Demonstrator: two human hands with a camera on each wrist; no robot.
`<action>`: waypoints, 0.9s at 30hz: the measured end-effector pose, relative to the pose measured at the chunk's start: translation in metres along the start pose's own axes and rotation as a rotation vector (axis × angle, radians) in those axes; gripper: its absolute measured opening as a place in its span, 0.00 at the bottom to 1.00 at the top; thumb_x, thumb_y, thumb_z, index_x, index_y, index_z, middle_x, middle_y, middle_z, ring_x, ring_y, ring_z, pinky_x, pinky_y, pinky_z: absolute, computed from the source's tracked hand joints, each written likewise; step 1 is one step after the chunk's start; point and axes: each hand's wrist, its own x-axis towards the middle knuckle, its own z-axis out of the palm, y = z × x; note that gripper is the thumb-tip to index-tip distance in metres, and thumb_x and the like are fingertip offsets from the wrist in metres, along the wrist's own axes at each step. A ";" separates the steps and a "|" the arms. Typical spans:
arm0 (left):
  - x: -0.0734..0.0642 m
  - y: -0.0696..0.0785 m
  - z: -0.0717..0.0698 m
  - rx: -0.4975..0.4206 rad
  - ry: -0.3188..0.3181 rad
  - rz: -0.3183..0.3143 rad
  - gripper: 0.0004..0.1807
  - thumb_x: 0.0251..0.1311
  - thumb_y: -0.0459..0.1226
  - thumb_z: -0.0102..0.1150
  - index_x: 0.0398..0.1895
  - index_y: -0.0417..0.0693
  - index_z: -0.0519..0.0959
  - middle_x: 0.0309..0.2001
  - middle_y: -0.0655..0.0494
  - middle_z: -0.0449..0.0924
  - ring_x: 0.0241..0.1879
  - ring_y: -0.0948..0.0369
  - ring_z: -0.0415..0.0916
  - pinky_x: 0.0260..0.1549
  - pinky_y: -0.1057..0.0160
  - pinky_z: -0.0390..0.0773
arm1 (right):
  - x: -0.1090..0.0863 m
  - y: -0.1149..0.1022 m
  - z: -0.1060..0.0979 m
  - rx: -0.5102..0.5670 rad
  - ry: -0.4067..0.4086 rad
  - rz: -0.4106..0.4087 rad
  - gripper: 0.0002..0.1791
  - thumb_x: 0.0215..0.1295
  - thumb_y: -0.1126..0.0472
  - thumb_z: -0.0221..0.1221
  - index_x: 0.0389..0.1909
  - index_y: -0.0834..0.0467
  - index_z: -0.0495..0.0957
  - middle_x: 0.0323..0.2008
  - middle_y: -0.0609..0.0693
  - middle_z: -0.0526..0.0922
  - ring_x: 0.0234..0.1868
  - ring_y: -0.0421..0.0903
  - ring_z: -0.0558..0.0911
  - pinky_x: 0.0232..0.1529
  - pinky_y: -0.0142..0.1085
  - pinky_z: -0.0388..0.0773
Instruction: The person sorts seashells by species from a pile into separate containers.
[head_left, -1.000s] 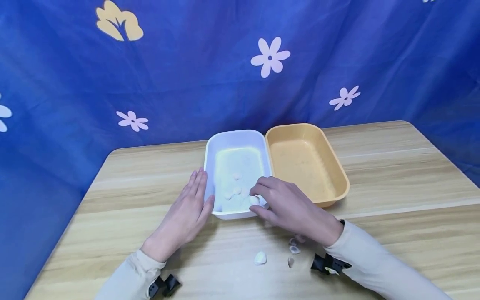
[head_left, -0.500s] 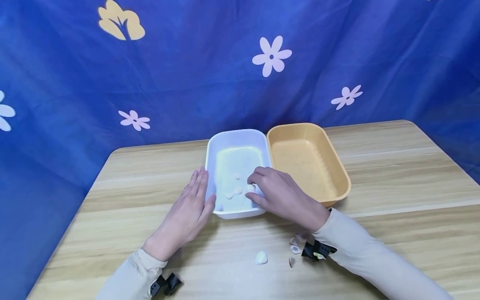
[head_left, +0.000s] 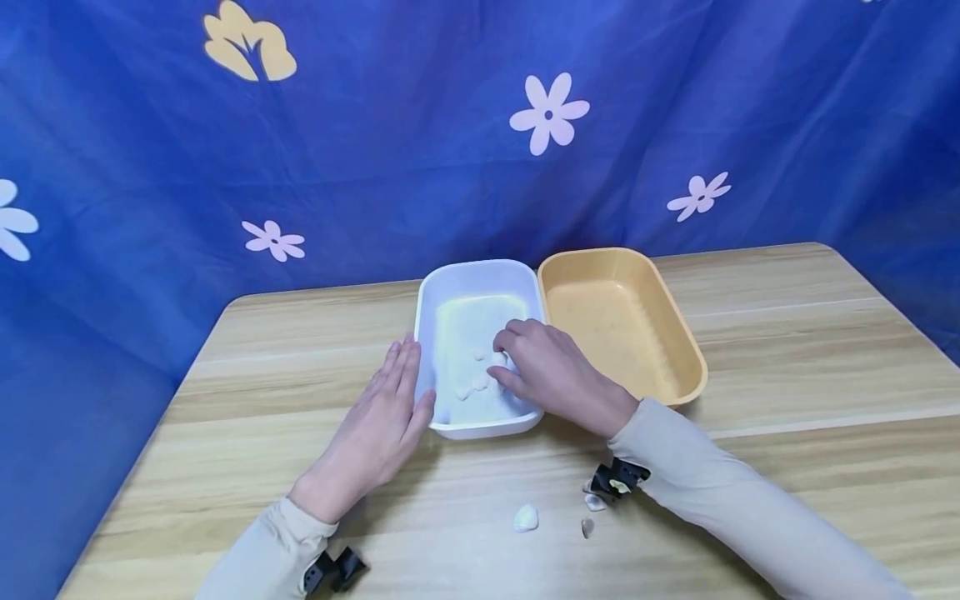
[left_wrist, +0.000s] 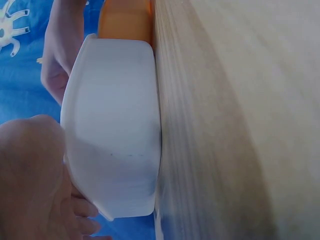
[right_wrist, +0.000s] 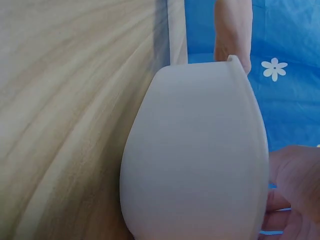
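Note:
My left hand [head_left: 375,421] lies with straight fingers along the left rim of a white plastic tray [head_left: 480,431]. Over the tray's right side, my right hand [head_left: 551,362] pinches a small white seashell [head_left: 500,359] between thumb and fingers. Several pale shells [head_left: 462,392] lie on the tray floor, left of the right fingertips. In the left wrist view, the tray wall [left_wrist: 115,115] covers part of both hands. The right wrist view shows the right hand [right_wrist: 295,190] reaching over the rim, its fingertips and the shell hidden.
A yellow-orange tray [head_left: 615,333] stands against the white tray's right side. On the near table lie a white shell [head_left: 526,518] and a few darker ones [head_left: 587,527], some behind the right wrist's black camera [head_left: 618,477]. A blue flowered curtain [head_left: 420,150] hangs behind the table.
The right hand has moved forward and slightly left, deeper over the white tray, with the pinched shell. The left hand stays at the left rim.

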 end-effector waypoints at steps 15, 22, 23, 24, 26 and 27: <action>0.000 0.000 0.001 0.002 0.013 0.004 0.34 0.75 0.46 0.33 0.73 0.28 0.48 0.74 0.34 0.45 0.74 0.43 0.42 0.70 0.45 0.52 | 0.013 0.003 0.012 -0.084 0.000 -0.026 0.13 0.60 0.53 0.66 0.37 0.60 0.83 0.36 0.52 0.80 0.37 0.49 0.77 0.37 0.39 0.77; -0.001 0.000 0.000 0.005 0.018 0.005 0.34 0.75 0.46 0.34 0.72 0.27 0.49 0.73 0.34 0.46 0.73 0.43 0.42 0.69 0.44 0.52 | 0.017 0.003 0.016 -0.096 -0.016 -0.024 0.14 0.61 0.52 0.65 0.36 0.60 0.83 0.36 0.52 0.80 0.37 0.50 0.76 0.36 0.39 0.74; -0.001 0.000 0.000 0.006 0.019 0.005 0.34 0.75 0.46 0.34 0.72 0.27 0.49 0.74 0.34 0.46 0.73 0.43 0.42 0.69 0.44 0.52 | 0.017 0.003 0.017 -0.099 -0.017 -0.025 0.14 0.61 0.52 0.65 0.36 0.60 0.83 0.36 0.52 0.80 0.37 0.50 0.76 0.35 0.39 0.74; -0.001 0.000 0.000 0.006 0.018 0.004 0.34 0.75 0.46 0.34 0.72 0.27 0.49 0.74 0.34 0.46 0.73 0.43 0.42 0.69 0.44 0.53 | 0.017 0.003 0.017 -0.101 -0.014 -0.026 0.14 0.61 0.52 0.65 0.36 0.60 0.83 0.36 0.52 0.80 0.37 0.50 0.76 0.35 0.39 0.74; 0.000 0.000 0.000 0.007 0.017 0.002 0.34 0.75 0.46 0.34 0.72 0.27 0.49 0.74 0.34 0.46 0.73 0.43 0.43 0.69 0.44 0.53 | 0.018 0.003 0.018 -0.110 -0.010 -0.029 0.14 0.60 0.51 0.66 0.36 0.60 0.84 0.35 0.52 0.80 0.36 0.50 0.76 0.34 0.40 0.74; 0.000 0.000 0.001 0.006 0.017 0.002 0.34 0.75 0.46 0.34 0.72 0.27 0.49 0.74 0.34 0.46 0.73 0.42 0.43 0.69 0.44 0.53 | 0.017 0.003 0.019 -0.114 -0.010 -0.029 0.14 0.60 0.51 0.66 0.36 0.60 0.84 0.35 0.52 0.80 0.36 0.50 0.76 0.34 0.40 0.74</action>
